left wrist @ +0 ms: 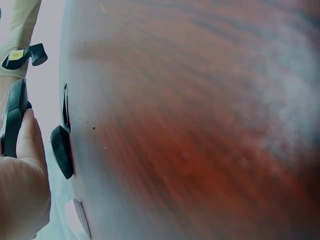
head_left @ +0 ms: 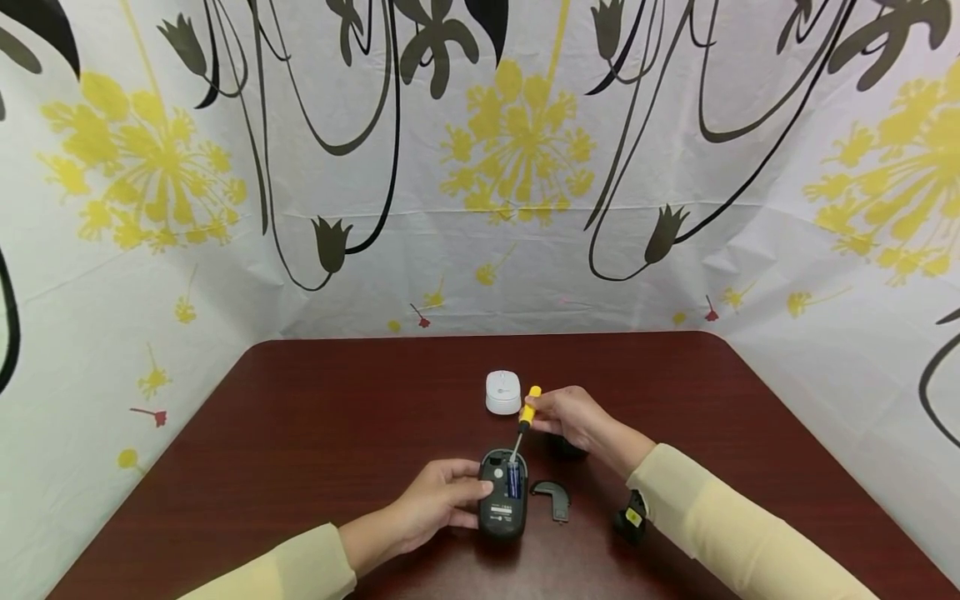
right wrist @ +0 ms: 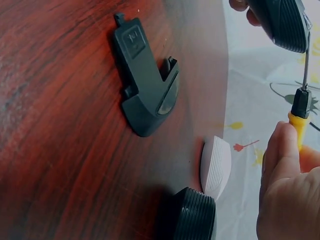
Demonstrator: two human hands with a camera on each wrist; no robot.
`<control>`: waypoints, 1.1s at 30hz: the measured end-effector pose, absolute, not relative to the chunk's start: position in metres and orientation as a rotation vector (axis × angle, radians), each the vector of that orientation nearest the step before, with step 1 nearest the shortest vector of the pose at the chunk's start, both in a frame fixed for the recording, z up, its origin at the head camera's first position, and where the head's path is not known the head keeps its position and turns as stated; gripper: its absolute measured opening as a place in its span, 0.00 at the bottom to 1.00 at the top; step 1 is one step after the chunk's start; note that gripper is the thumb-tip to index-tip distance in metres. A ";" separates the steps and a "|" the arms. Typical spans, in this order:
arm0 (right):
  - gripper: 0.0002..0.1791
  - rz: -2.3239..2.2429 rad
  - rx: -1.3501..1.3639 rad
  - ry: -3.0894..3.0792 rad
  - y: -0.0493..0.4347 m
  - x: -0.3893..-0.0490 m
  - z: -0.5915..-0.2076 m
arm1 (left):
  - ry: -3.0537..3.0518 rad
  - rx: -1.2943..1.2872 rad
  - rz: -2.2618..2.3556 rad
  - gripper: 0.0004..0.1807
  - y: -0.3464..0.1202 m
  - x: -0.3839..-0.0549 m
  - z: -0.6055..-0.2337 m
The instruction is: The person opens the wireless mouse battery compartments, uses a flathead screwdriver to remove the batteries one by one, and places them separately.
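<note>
My left hand [head_left: 442, 502] grips a black computer mouse [head_left: 501, 521] with its underside facing up, thumb over the edge. In its uncovered battery slot lies a dark blue battery [head_left: 513, 480]. My right hand [head_left: 573, 417] pinches a screwdriver [head_left: 529, 408] by its yellow handle, and the metal shaft points down to the top end of the battery slot. In the right wrist view the screwdriver shaft [right wrist: 306, 65] meets the held mouse [right wrist: 282, 25] near its ribbed end. A black battery cover [head_left: 555, 498] lies on the table just right of the mouse.
A white mouse [head_left: 503, 392] stands behind the hands on the dark red table [head_left: 360, 400]. Another black mouse [right wrist: 195, 215] sits near it, partly hidden by the right hand in the head view. A patterned cloth [head_left: 517, 275] hangs around the table's back and sides.
</note>
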State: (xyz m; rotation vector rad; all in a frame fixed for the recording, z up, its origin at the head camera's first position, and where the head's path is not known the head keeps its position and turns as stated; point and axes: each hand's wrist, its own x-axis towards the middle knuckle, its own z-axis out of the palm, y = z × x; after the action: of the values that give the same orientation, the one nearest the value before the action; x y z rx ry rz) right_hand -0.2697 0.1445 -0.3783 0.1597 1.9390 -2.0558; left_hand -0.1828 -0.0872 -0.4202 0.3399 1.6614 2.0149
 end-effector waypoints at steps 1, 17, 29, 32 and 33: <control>0.19 -2.052 0.163 1.938 0.145 -0.270 -0.378 | 1.664 0.342 2.016 0.23 -0.087 -0.183 -0.420; 0.21 -2.024 0.176 1.912 0.144 -0.268 -0.380 | 1.654 0.348 2.022 0.23 -0.087 -0.182 -0.420; 0.20 -2.077 0.187 1.895 0.145 -0.267 -0.374 | 1.646 0.358 2.039 0.22 -0.086 -0.179 -0.419; 0.22 -2.104 0.156 1.894 0.147 -0.266 -0.368 | 1.649 0.360 2.042 0.23 -0.087 -0.180 -0.418; 0.22 -2.115 0.143 1.892 0.148 -0.266 -0.366 | 1.649 0.361 2.042 0.23 -0.087 -0.180 -0.418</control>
State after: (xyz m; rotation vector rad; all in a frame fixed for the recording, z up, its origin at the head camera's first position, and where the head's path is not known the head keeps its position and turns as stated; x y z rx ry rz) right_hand -0.2655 0.1481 -0.3659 0.1427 1.8918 -2.1149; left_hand -0.1796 -0.0866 -0.4180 0.3607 1.6492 2.0423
